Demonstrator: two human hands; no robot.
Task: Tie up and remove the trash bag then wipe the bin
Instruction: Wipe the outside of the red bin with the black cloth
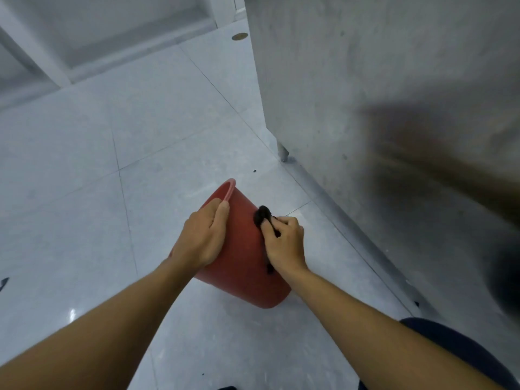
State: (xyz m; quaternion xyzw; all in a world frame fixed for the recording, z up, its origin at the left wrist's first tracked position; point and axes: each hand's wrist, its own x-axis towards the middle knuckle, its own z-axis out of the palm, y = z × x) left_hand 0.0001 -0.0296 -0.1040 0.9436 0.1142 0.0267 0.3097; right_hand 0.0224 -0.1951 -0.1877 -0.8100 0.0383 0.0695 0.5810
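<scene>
A red plastic bin (244,263) is tilted over the grey tiled floor, its open mouth facing away to the upper left and its base toward me. My left hand (204,235) grips the bin at its rim, thumb along the edge. My right hand (285,243) presses a small dark cloth (263,215) against the bin's outer side; part of the cloth shows below the wrist. No trash bag is in view.
A grey concrete-look wall or cabinet panel (365,94) stands close on the right with a metal foot (282,153) at its base. A round floor drain (239,36) lies far back. My knee in dark fabric (450,350) shows at the lower right.
</scene>
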